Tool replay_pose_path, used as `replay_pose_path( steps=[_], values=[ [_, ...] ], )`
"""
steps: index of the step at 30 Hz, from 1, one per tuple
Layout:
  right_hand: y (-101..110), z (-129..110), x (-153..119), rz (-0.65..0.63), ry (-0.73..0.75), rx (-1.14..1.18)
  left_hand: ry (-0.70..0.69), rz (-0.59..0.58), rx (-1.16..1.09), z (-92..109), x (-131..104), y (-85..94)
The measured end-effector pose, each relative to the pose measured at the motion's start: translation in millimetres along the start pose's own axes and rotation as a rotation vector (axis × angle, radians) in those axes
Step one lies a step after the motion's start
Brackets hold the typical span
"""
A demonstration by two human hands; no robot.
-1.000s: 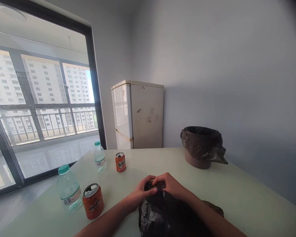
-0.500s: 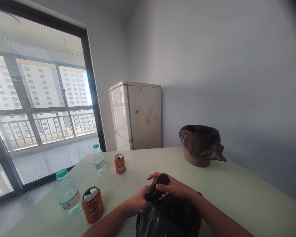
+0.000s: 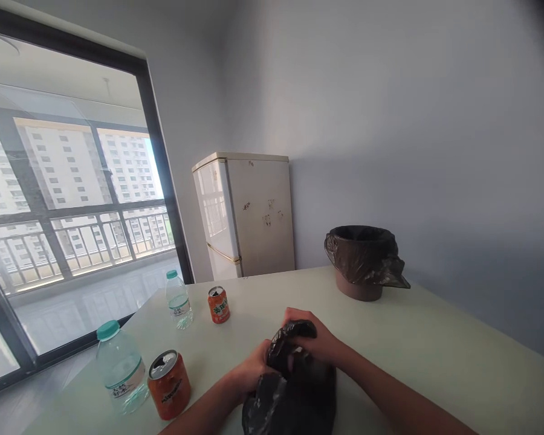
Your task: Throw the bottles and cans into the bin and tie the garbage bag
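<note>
A black plastic bag bulges at the near edge of the table, its gathered neck held up between my two hands. My left hand grips the neck from the left, fingers partly hidden behind the plastic. From the right, my right hand is closed around the top of the neck, which curls over in a loop. Left of my hands stand a near orange can and a near clear bottle with a green cap. Farther back are another orange can and another capped bottle.
A brown bin lined with a black bag stands at the back right of the pale table. Beyond the table are a white fridge against the wall and a dark-framed glass door on the left.
The bag's neck now curls over in a longer loop, with my right hand's fingers closed further around it. The view has shifted slightly.
</note>
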State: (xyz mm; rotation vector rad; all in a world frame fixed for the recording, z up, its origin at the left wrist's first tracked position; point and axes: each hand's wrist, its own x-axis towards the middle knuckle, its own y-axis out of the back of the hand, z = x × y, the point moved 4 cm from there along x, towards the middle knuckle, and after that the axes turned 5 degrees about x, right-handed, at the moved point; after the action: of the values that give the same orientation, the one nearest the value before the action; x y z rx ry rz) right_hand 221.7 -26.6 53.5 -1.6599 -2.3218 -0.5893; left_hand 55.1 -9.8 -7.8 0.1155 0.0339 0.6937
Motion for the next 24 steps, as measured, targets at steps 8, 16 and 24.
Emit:
replay_pose_path(
  steps=[8, 16, 24],
  values=[
    [25.7, -9.3, 1.4, 0.273, 0.037, 0.342, -0.036, -0.070, -0.152, -10.2, 10.8, 13.4],
    [-29.0, 18.9, -8.9, -0.089, -0.182, 0.532, -0.014, -0.137, -0.051, -2.4, 3.5, 10.4],
    [6.6, 9.5, 5.5, 0.224, 0.041, 0.975, 0.014, -0.155, -0.227, 8.0, -4.6, -14.2]
  ],
)
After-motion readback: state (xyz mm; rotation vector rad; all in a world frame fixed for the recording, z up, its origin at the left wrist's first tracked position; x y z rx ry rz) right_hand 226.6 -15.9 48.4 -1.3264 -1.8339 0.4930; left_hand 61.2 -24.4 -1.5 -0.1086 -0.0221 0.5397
